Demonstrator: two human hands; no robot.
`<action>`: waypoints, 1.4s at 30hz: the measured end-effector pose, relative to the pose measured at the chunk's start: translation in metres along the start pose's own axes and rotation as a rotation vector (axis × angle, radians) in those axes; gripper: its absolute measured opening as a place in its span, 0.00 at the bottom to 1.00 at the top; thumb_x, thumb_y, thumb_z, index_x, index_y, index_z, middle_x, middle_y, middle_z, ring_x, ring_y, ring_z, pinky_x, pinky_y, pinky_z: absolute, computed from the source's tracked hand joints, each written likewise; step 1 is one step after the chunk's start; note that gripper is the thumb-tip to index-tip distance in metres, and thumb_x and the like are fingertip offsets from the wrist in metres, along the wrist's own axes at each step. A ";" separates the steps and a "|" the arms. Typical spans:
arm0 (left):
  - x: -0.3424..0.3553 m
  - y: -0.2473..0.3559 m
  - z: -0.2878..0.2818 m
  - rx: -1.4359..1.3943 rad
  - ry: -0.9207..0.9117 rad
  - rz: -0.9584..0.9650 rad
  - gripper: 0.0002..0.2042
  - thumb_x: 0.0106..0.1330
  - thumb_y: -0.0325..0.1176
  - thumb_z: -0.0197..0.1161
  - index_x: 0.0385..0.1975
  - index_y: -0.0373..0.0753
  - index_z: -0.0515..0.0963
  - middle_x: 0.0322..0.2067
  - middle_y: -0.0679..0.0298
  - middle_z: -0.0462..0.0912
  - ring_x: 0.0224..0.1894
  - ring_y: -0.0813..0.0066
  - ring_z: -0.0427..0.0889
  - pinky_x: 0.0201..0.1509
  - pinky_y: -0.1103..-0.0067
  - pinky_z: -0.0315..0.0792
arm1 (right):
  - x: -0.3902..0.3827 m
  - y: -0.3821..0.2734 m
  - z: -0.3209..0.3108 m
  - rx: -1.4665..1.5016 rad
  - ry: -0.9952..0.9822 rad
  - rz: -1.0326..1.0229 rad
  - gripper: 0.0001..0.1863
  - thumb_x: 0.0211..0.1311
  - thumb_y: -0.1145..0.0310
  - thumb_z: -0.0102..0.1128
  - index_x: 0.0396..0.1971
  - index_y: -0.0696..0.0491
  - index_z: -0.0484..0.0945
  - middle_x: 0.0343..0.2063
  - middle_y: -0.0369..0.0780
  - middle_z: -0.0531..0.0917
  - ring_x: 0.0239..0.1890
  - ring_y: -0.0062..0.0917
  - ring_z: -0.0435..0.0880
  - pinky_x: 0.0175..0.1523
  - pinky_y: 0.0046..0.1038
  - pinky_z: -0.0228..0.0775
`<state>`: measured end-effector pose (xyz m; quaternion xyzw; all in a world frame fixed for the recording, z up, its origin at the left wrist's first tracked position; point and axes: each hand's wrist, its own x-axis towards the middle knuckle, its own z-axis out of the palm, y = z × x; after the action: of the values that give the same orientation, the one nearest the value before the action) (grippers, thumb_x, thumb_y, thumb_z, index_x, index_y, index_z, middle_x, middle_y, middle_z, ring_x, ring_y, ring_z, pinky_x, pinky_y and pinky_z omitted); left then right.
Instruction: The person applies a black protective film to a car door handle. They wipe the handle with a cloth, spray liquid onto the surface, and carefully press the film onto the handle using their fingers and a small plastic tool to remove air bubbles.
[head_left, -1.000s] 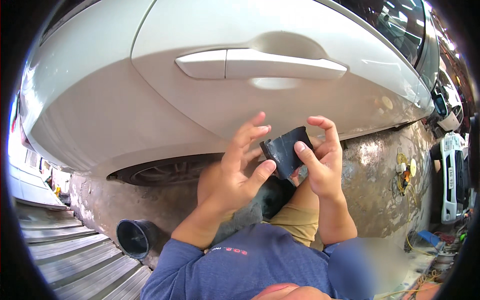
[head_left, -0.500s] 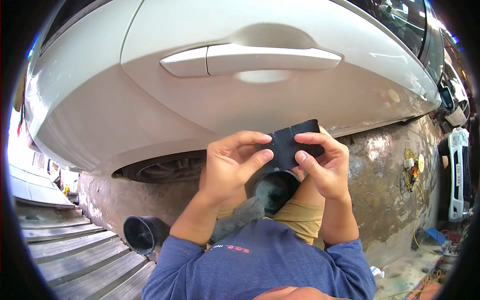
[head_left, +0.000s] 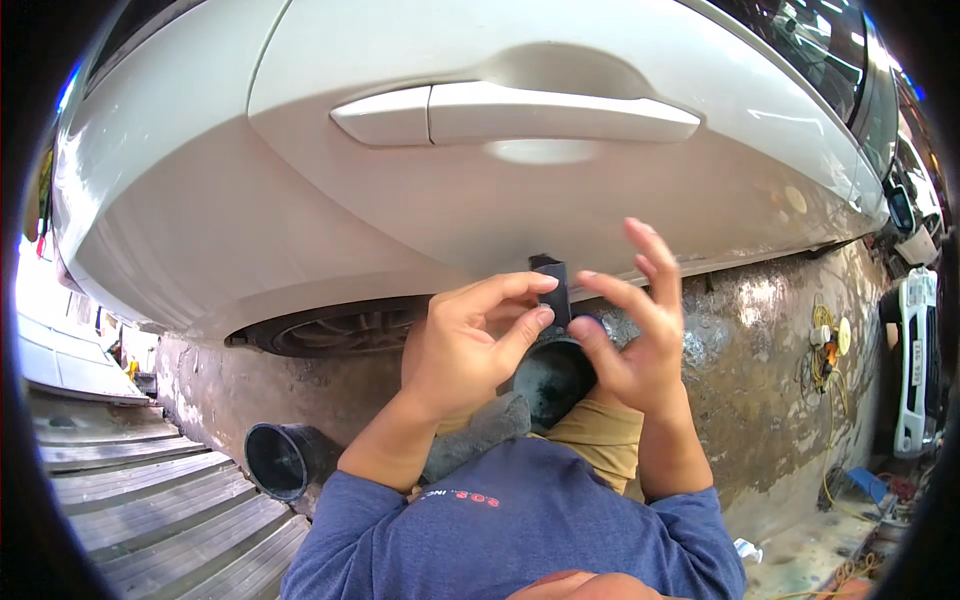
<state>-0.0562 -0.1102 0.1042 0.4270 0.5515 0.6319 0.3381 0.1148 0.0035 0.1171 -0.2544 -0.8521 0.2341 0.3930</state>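
Observation:
A small black sheet of sandpaper (head_left: 560,302), folded to a narrow strip, stands between the thumb and fingers of my left hand (head_left: 455,345). My right hand (head_left: 640,350) is just to the right of it, fingers spread, with the thumb close to the strip's edge. Beyond both hands is the pale, dull side of a white car (head_left: 400,205) with its door handle (head_left: 560,113). Below the hands, between my knees, sits a dark bucket (head_left: 552,388). A grey cloth (head_left: 482,438) lies over my left thigh.
A second black bucket (head_left: 280,460) stands on the floor at left, by ridged metal panels (head_left: 170,500). The car's wheel (head_left: 340,325) is low at left. A yellow-corded power tool (head_left: 830,352) lies at right, near a loose white bumper (head_left: 915,360).
The flat sandpaper sheet is now folded to a narrow strip. My right hand has let go and spread its fingers, while my left hand keeps its pinch.

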 end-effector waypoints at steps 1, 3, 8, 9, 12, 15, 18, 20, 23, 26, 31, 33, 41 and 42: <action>0.000 0.001 0.001 -0.002 -0.007 -0.002 0.15 0.65 0.15 0.69 0.52 0.31 0.83 0.43 0.61 0.86 0.46 0.77 0.87 0.52 0.82 0.82 | 0.002 0.002 0.001 0.065 -0.068 -0.141 0.22 0.51 0.68 0.77 0.49 0.51 0.86 0.69 0.55 0.70 0.73 0.53 0.67 0.73 0.50 0.60; 0.000 0.004 0.002 -0.099 0.003 -0.043 0.13 0.69 0.21 0.68 0.53 0.33 0.84 0.42 0.58 0.89 0.46 0.74 0.89 0.52 0.78 0.82 | 0.007 0.001 0.006 0.102 -0.065 -0.174 0.24 0.51 0.66 0.79 0.50 0.53 0.86 0.66 0.54 0.75 0.72 0.51 0.69 0.74 0.50 0.59; -0.002 0.003 -0.008 0.045 -0.024 0.027 0.15 0.67 0.19 0.69 0.53 0.32 0.83 0.44 0.58 0.89 0.45 0.74 0.88 0.52 0.78 0.83 | 0.008 0.005 0.011 0.268 -0.180 -0.091 0.24 0.51 0.70 0.80 0.49 0.58 0.84 0.47 0.47 0.87 0.56 0.39 0.85 0.66 0.42 0.71; -0.003 0.001 -0.009 0.097 -0.041 0.078 0.15 0.68 0.21 0.68 0.55 0.32 0.83 0.45 0.56 0.89 0.45 0.73 0.89 0.53 0.77 0.83 | 0.005 0.007 0.013 0.328 -0.186 -0.052 0.24 0.51 0.72 0.80 0.49 0.58 0.84 0.46 0.47 0.87 0.54 0.37 0.86 0.61 0.38 0.75; -0.004 0.001 -0.012 0.128 -0.048 0.096 0.14 0.68 0.22 0.69 0.53 0.32 0.83 0.44 0.57 0.89 0.47 0.72 0.89 0.55 0.76 0.82 | 0.006 0.011 0.015 0.322 -0.181 -0.110 0.24 0.50 0.74 0.81 0.49 0.58 0.83 0.44 0.46 0.86 0.49 0.35 0.86 0.53 0.32 0.78; -0.005 0.008 -0.006 0.024 0.043 -0.014 0.12 0.68 0.23 0.71 0.49 0.32 0.83 0.41 0.59 0.89 0.46 0.73 0.89 0.54 0.77 0.82 | 0.008 0.002 0.015 0.347 -0.113 -0.075 0.25 0.50 0.73 0.81 0.50 0.58 0.83 0.43 0.46 0.86 0.47 0.35 0.86 0.54 0.31 0.77; -0.005 0.004 -0.005 -0.157 0.016 -0.095 0.10 0.67 0.25 0.72 0.46 0.32 0.83 0.38 0.61 0.89 0.46 0.75 0.89 0.52 0.78 0.82 | 0.005 0.000 0.019 0.349 -0.066 -0.060 0.26 0.51 0.74 0.80 0.52 0.58 0.82 0.43 0.44 0.85 0.45 0.33 0.85 0.53 0.30 0.76; -0.003 0.001 -0.006 -0.104 0.032 -0.128 0.11 0.66 0.23 0.73 0.46 0.32 0.83 0.39 0.61 0.88 0.45 0.76 0.88 0.52 0.79 0.82 | 0.006 -0.004 0.016 0.385 -0.091 -0.026 0.26 0.53 0.75 0.77 0.54 0.59 0.82 0.42 0.43 0.85 0.45 0.31 0.85 0.53 0.29 0.75; -0.003 -0.002 -0.005 -0.028 0.045 -0.143 0.11 0.64 0.20 0.73 0.45 0.31 0.83 0.40 0.61 0.88 0.44 0.78 0.87 0.51 0.81 0.82 | 0.000 -0.001 0.012 0.500 -0.133 0.146 0.24 0.58 0.77 0.73 0.56 0.60 0.81 0.40 0.41 0.86 0.44 0.25 0.84 0.52 0.26 0.74; -0.002 -0.003 -0.006 0.043 0.017 -0.091 0.10 0.66 0.20 0.72 0.45 0.30 0.84 0.40 0.60 0.89 0.43 0.78 0.88 0.51 0.80 0.82 | 0.003 0.003 0.006 0.514 -0.188 0.257 0.21 0.63 0.78 0.69 0.56 0.60 0.82 0.38 0.38 0.86 0.42 0.20 0.82 0.50 0.23 0.74; -0.001 0.002 -0.007 0.111 -0.026 -0.012 0.10 0.68 0.20 0.70 0.47 0.29 0.83 0.40 0.58 0.90 0.43 0.77 0.89 0.51 0.79 0.83 | 0.006 -0.002 0.007 0.437 -0.201 0.206 0.18 0.62 0.79 0.69 0.53 0.60 0.84 0.35 0.36 0.87 0.37 0.16 0.81 0.47 0.22 0.75; -0.001 0.002 -0.011 0.162 -0.084 -0.003 0.12 0.68 0.21 0.70 0.49 0.29 0.82 0.41 0.57 0.90 0.44 0.75 0.89 0.51 0.79 0.83 | 0.009 -0.006 0.005 0.419 -0.209 0.208 0.18 0.62 0.79 0.70 0.52 0.60 0.84 0.35 0.36 0.87 0.38 0.16 0.82 0.48 0.22 0.75; 0.000 0.008 -0.015 0.055 -0.094 -0.113 0.16 0.67 0.22 0.71 0.54 0.30 0.80 0.41 0.57 0.90 0.44 0.74 0.89 0.52 0.78 0.82 | 0.009 -0.005 0.011 0.482 -0.185 0.264 0.14 0.63 0.81 0.69 0.49 0.63 0.85 0.39 0.38 0.88 0.42 0.17 0.84 0.50 0.21 0.77; -0.001 0.006 -0.015 0.022 -0.085 -0.123 0.15 0.67 0.22 0.71 0.53 0.30 0.81 0.40 0.57 0.90 0.44 0.74 0.89 0.52 0.78 0.82 | 0.009 -0.005 0.011 0.493 -0.184 0.268 0.14 0.63 0.81 0.69 0.49 0.64 0.84 0.39 0.38 0.88 0.42 0.17 0.84 0.50 0.21 0.77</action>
<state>-0.0694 -0.1183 0.1094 0.4224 0.5685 0.5853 0.3946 0.1000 0.0034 0.1183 -0.2394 -0.7604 0.5058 0.3297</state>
